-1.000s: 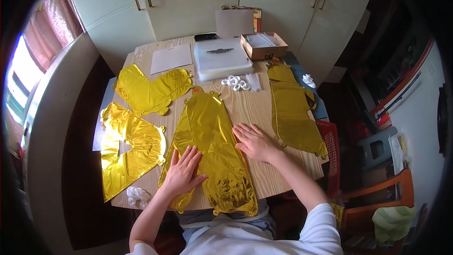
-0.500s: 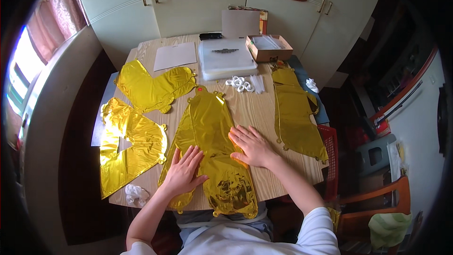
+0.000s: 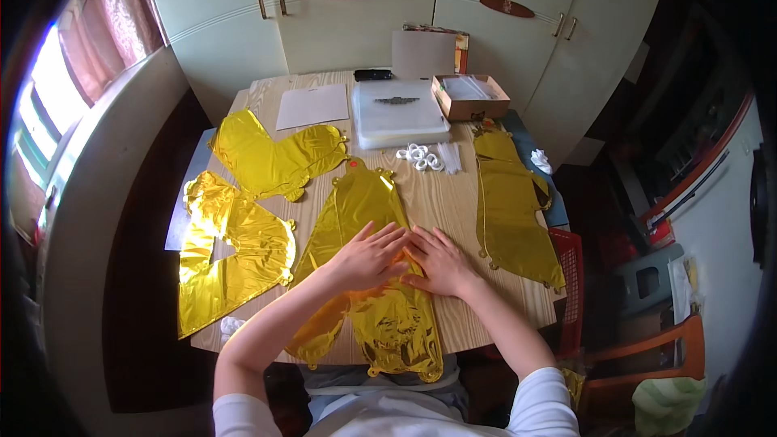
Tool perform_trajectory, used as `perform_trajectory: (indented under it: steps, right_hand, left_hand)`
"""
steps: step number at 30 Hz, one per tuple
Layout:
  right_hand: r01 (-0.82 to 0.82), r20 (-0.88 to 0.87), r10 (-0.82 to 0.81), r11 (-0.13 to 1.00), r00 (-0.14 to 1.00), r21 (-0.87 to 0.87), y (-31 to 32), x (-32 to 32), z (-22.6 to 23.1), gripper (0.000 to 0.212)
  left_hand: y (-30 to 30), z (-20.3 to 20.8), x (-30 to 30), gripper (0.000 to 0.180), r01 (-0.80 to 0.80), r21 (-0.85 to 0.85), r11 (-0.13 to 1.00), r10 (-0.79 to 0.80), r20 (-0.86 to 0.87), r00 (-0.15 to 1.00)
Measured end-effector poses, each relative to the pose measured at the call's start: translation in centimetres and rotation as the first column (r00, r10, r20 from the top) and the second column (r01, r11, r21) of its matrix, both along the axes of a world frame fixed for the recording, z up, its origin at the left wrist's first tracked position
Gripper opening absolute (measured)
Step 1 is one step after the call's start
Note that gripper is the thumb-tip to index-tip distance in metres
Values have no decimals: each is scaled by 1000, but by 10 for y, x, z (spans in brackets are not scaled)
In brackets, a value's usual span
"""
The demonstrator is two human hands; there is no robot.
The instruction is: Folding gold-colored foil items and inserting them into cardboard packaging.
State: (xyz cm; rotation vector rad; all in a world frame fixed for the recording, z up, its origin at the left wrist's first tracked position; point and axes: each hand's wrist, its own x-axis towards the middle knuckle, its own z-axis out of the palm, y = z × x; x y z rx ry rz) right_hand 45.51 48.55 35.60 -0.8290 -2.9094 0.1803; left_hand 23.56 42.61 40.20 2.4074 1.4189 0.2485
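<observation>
A flat gold foil balloon [image 3: 364, 194] lies before me, its lower end at the table's near edge. My left hand [image 3: 371, 260] rests over its middle, fingers stretched toward the right. Beside it my right hand [image 3: 441, 265] lies palm down on the balloon's right edge, fingers spread; the fingertips of both hands nearly meet. Neither hand grips anything. Creased, shiny foil shows below them. Two more flat gold foil balloons lie at the left, one farther back [image 3: 271, 154] and one nearer [image 3: 263, 231]. Another gold foil balloon [image 3: 514, 222] lies at the right.
Behind the middle balloon are white ribbon rolls [image 3: 421, 159] and thin clear straws [image 3: 448, 159]. Farther back stand a stack of clear plastic sheets [image 3: 396, 128], a cardboard box [image 3: 473, 112] and a white sheet [image 3: 312, 108]. Crumpled white tissue [image 3: 231, 326] lies beside my left forearm.
My left hand has moved right and away from me, across the balloon to beside my right hand. The right hand stays on the balloon's right edge. The view has shifted slightly.
</observation>
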Motion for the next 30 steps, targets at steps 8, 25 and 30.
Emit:
perform_trajectory:
  steps: [8, 25, 30]
  right_hand:
    - [-5, 9, 5, 1000, 1000, 11, 0, -2, 3, 77]
    - [-92, -110, 78, 988, 991, -128, -9, 23, 6, 48]
    - [-170, -88, 159, 976, 983, -136, -19, 43, 10, 41]
  left_hand:
    - [56, -31, 0, 60, -125, 106, 987, 135, -100, 986]
    - [98, -23, -14, 115, -168, 101, 981, 192, -337, 922]
    - [98, -25, -13, 117, -170, 99, 980, 194, -347, 917]
